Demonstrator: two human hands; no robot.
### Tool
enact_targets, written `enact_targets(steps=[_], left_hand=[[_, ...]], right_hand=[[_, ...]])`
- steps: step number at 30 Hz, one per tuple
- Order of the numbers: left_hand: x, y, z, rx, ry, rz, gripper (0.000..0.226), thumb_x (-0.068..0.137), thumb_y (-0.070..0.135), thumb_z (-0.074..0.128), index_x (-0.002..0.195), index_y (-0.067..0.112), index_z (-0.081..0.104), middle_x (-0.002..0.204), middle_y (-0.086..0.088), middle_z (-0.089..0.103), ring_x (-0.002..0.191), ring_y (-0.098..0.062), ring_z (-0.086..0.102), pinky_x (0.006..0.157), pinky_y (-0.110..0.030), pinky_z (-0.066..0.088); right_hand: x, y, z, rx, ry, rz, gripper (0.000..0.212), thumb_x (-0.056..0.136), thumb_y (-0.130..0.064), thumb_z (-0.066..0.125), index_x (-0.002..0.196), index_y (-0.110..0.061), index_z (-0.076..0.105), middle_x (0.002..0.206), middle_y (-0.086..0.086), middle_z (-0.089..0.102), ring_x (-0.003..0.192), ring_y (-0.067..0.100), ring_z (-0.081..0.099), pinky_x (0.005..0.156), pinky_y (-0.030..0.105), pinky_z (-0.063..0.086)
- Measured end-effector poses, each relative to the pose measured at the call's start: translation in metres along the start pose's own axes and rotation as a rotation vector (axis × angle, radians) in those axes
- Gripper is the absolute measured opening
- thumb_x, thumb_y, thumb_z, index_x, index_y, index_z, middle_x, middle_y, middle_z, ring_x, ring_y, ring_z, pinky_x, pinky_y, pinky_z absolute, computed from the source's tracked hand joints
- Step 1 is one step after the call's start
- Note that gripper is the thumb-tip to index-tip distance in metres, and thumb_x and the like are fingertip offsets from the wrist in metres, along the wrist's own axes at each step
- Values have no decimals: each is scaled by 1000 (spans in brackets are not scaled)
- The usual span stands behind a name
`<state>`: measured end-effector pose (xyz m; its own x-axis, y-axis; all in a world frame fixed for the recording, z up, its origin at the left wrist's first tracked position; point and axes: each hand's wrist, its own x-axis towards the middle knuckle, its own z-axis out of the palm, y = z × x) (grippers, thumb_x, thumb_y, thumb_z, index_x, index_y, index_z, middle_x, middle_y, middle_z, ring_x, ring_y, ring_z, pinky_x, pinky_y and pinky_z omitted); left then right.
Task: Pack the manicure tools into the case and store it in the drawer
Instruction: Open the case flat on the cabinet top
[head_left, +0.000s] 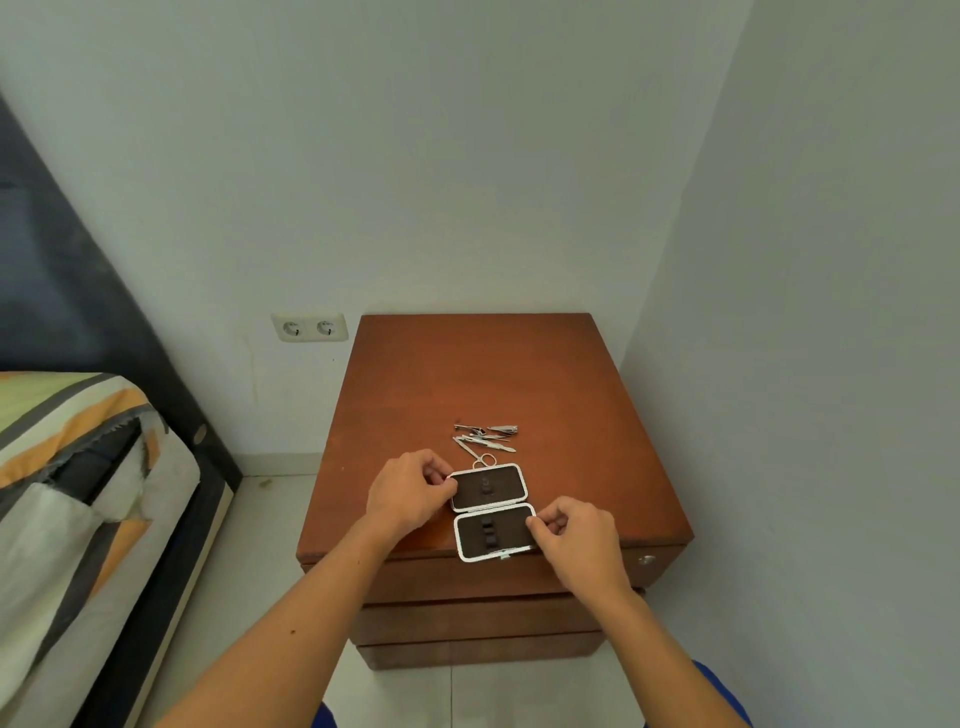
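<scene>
**On a wooden nightstand, two hands hold an open manicure case flat**

At the near edge of the nightstand top (498, 374), the left hand (410, 493) pinches the left rim of the far half of the manicure case (491, 512), fingers curled closed on its edge. The right hand (576, 530) pinches the right rim of the near half the same way. Both grips seem meant to keep the hinged case spread open and steady for loading. Its dark lining and elastic loops are empty. Just beyond it lie the loose metal tools (484, 439), small scissors (483, 457) nearest. Below, the drawers (467, 577) look shut, so packing has barely begun.
</scene>
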<state>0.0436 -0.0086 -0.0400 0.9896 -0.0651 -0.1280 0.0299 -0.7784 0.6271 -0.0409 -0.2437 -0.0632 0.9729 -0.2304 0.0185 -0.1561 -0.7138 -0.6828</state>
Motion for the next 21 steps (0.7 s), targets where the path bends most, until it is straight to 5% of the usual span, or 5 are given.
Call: enact_targets(steps=[6, 21], left_hand=[[-23, -21, -14, -8, -192, 4, 30, 81, 48, 89, 86, 24, 72, 71, 11, 77, 70, -6, 72, 67, -31, 58], [-57, -29, 5, -48, -73, 104, 48, 60, 74, 86, 71, 28, 73, 72, 15, 70, 73, -5, 63, 61, -18, 45]], right_hand=[[20, -5, -8, -78, -28, -69, 14, 89, -32, 77, 75, -29, 73, 78, -13, 62, 77, 7, 59, 70, 28, 45], [78, -19, 6, -25, -83, -124, 15, 79, -39, 88, 75, -29, 77, 81, -9, 64, 76, 8, 61, 71, 31, 50]])
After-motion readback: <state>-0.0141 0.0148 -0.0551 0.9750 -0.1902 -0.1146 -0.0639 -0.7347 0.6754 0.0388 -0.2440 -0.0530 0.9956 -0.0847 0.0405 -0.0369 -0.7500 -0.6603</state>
